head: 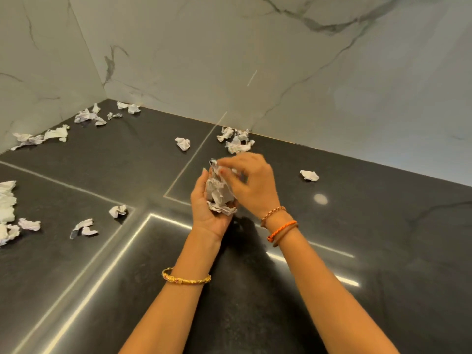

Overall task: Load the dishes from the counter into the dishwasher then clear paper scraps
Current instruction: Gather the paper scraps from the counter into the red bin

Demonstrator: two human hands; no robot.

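A black stone counter (357, 238) meets a marble wall (229, 60). At center, the left hand (207, 208) cups a wad of crumpled paper (219, 195), and the right hand (251, 182) pinches its top. Loose paper scraps (88, 116) lie from 8 to 2 o'clock.

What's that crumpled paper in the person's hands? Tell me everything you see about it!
The paper wad is a bunch of white, crinkled scraps with faint grey print, squashed together into a lumpy ball. It sits in the cupped left hand, held above the dark counter. The right hand reaches over it, its fingers pinching the top of the wad. Its lower edge sticks out in folded layers near the left palm.
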